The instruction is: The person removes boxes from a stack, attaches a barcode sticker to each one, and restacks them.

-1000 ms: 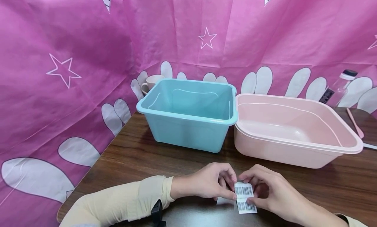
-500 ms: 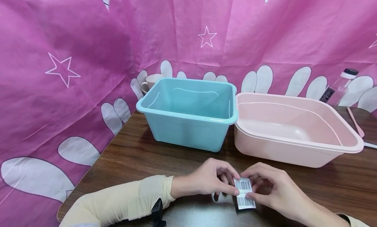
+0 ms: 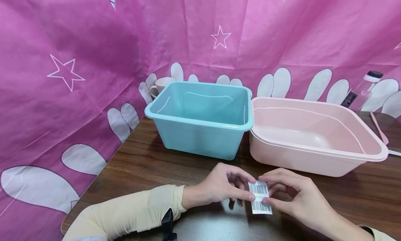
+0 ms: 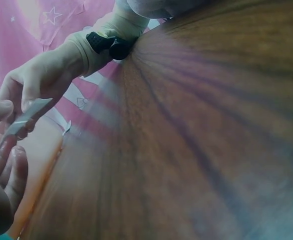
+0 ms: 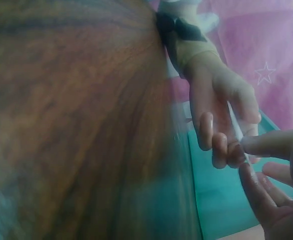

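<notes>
In the head view there is one blue tub, one pink basin, one mug, one bottle, one pink utensil and one white handle cut by the edge; two hands share one paper label bearing two barcodes, in front of where the tub and basin meet. Compared with half a second ago, label and hands sit higher in view, while tub and basin keep their places on the desk. The left hand reaches in from the left, its fingers pinching the label's left edge; the right hand comes from the opposite side, its fingers pinching the right part

In the left wrist view the single label shows nearly edge-on between both hands, tilted, with one black wrist device on the far arm

In the right wrist view the label is a thin strip, fingers of both hands grasping it
</notes>
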`<state>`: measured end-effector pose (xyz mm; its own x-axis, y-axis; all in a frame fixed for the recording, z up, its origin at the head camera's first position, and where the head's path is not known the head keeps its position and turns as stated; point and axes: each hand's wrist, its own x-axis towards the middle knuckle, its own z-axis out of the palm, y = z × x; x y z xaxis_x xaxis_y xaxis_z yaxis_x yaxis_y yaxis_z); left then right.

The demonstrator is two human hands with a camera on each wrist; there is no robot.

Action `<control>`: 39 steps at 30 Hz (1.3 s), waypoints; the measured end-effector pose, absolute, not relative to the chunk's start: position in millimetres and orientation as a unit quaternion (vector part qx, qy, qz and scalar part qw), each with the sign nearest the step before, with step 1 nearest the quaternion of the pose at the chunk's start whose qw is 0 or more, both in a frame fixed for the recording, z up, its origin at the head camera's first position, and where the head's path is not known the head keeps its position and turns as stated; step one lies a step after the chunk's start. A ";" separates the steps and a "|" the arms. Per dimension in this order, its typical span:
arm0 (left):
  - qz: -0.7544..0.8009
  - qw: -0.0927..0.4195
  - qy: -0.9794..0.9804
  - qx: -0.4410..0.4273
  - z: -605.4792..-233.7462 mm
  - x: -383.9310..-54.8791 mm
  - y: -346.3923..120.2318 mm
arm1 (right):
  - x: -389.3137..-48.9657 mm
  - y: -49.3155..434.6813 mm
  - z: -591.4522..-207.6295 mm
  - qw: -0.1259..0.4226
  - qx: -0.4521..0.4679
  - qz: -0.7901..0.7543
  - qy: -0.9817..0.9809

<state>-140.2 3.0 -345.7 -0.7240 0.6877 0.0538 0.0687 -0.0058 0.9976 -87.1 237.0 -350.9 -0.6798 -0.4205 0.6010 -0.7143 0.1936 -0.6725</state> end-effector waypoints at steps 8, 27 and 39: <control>0.661 0.191 0.648 0.327 -347.8 -143.5 3.0 | -81.1 233.2 -337.4 0.137 0.318 0.514 -0.784; 0.659 0.207 0.636 0.344 -348.7 -143.9 2.7 | -86.6 233.5 -344.9 0.155 0.371 0.583 -0.706; 0.647 0.206 0.638 0.363 -348.9 -143.6 2.8 | -87.6 233.7 -345.6 0.164 0.373 0.576 -0.709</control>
<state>-143.6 2.8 -348.9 -0.6511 0.7305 0.2062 0.1964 -0.1002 0.9754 -87.6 233.7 -345.6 -0.6672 -0.3404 0.6625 -0.7183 0.0584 -0.6933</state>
